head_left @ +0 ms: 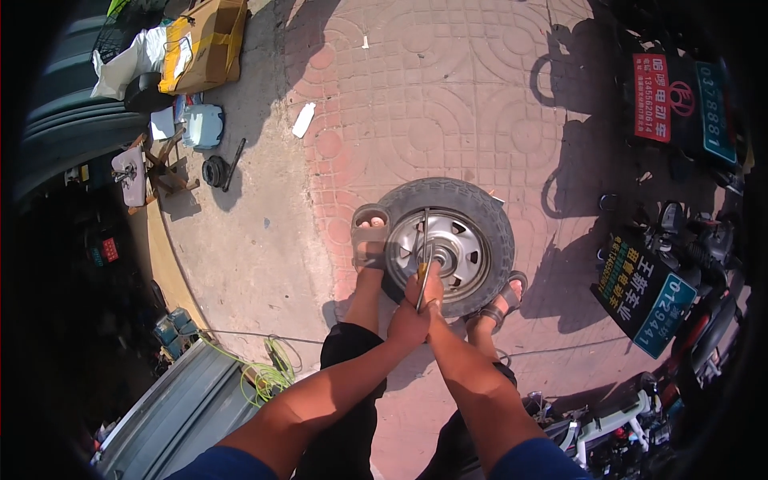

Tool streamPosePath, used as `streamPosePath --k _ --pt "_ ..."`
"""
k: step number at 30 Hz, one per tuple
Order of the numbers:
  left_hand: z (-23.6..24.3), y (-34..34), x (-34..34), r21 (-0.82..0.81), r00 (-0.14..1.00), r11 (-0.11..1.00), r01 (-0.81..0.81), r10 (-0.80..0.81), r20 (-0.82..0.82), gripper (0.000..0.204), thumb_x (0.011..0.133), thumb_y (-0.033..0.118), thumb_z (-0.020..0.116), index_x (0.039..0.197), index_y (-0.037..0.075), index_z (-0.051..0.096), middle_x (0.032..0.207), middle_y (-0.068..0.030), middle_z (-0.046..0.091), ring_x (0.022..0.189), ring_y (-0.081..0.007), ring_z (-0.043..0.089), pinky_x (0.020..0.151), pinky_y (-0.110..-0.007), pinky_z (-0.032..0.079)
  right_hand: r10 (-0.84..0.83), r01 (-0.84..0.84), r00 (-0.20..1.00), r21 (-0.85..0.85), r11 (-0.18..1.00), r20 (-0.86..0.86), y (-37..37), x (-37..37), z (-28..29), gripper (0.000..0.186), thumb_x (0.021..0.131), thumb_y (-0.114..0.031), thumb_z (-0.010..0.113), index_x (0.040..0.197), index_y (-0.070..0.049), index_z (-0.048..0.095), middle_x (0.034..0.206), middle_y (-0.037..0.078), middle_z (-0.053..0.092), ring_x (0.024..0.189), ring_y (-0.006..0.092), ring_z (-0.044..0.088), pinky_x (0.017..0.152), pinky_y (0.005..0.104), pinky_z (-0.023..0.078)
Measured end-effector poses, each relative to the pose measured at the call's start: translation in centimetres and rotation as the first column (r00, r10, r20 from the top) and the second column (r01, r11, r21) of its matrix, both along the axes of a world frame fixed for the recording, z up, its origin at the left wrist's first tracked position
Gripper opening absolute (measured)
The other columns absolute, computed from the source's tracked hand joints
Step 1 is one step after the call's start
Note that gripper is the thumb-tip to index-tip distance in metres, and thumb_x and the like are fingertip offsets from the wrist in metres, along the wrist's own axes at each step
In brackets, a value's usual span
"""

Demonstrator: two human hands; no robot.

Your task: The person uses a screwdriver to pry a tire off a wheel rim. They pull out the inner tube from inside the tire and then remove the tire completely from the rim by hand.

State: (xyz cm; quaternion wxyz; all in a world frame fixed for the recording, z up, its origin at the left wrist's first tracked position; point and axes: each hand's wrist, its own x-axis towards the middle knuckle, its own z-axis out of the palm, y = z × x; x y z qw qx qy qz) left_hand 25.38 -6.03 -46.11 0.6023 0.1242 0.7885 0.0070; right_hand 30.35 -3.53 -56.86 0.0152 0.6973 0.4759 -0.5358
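Observation:
A black tyre (448, 186) on a silver rim (464, 244) lies flat on the paving between my sandalled feet. Long metal bars (426, 228) reach over the rim toward me, with something yellow among them near my hands. My right hand (428, 292) is wrapped round the bars just below the hub. Just nearer to me, my left hand (406, 324) is closed on the bars' lower part. Both hands overlap, so exactly which bar each holds is unclear.
Parked two-wheelers (672, 240) with signboards line the right. At the upper left stand a cardboard box (208, 44), a light-blue container (202, 124) and a small stand (132, 176). A green hose (276, 368) and a cable lie behind my legs, near grey metal sheeting (176, 408).

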Motion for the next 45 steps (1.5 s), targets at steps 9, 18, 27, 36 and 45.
streamPosePath --k 9,18,27,36,45 --pt "-6.5 -1.4 1.6 0.192 0.844 0.851 0.489 -0.406 -0.349 0.083 0.098 0.051 0.058 0.159 0.01 0.02 0.115 -0.0319 0.067 0.084 -0.0451 0.071 0.071 -0.054 0.057 -0.368 0.382 0.852 -0.038 0.923 -0.372 -2.1 2.0 -0.9 0.038 0.102 -0.034 0.062 0.121 -0.002 0.054 0.091 0.018 0.067 0.079 0.0347 0.065 0.075 0.0468 0.051" --pt "-1.6 6.0 3.1 -0.08 0.835 0.881 0.467 -0.469 -0.288 0.089 0.093 0.063 0.06 0.147 -0.003 0.035 0.106 -0.0308 0.07 0.093 -0.0445 0.072 0.076 -0.054 0.057 -0.79 0.674 0.548 -0.415 0.611 -0.275 -0.8 2.5 3.3 0.047 0.105 -0.045 0.054 0.121 -0.002 0.06 0.098 0.008 0.065 0.08 0.0228 0.059 0.073 0.0377 0.051" --pt "-5.7 2.8 4.5 0.041 0.819 0.913 0.406 -0.344 -0.46 0.055 0.1 0.043 0.054 0.128 -0.003 0.048 0.101 -0.0295 0.069 0.089 -0.047 0.07 0.079 -0.055 0.056 -0.988 0.703 0.153 -0.704 0.099 0.014 -0.4 5.8 10.7 0.057 0.106 -0.053 0.05 0.123 -0.001 0.063 0.102 0.009 0.068 0.079 0.024 0.065 0.072 0.0379 0.053" --pt "-10.7 -0.9 1.9 0.157 0.918 0.939 0.305 -0.246 -0.31 0.039 0.099 0.029 0.058 0.113 -0.007 0.048 0.096 -0.0312 0.07 0.09 -0.0472 0.07 0.078 -0.055 0.055 -0.506 0.448 0.832 -0.263 0.855 -0.227 5.6 12.7 10.3 0.047 0.094 -0.016 0.071 0.134 0.004 0.059 0.105 0.019 0.071 0.084 0.0309 0.069 0.083 0.0397 0.055" --pt "-17.3 -2.0 2.9 -0.186 0.512 0.579 0.794 -0.802 -0.308 0.057 0.103 0.044 0.055 0.112 -0.012 0.053 0.086 -0.0219 0.074 0.078 -0.0324 0.076 0.064 -0.044 0.059 0.546 -0.548 0.835 0.206 0.81 0.075 19.0 20.8 7.0 0.035 0.091 -0.016 0.07 0.125 -0.009 0.07 0.103 0.019 0.074 0.097 0.0387 0.07 0.086 0.0449 0.056"
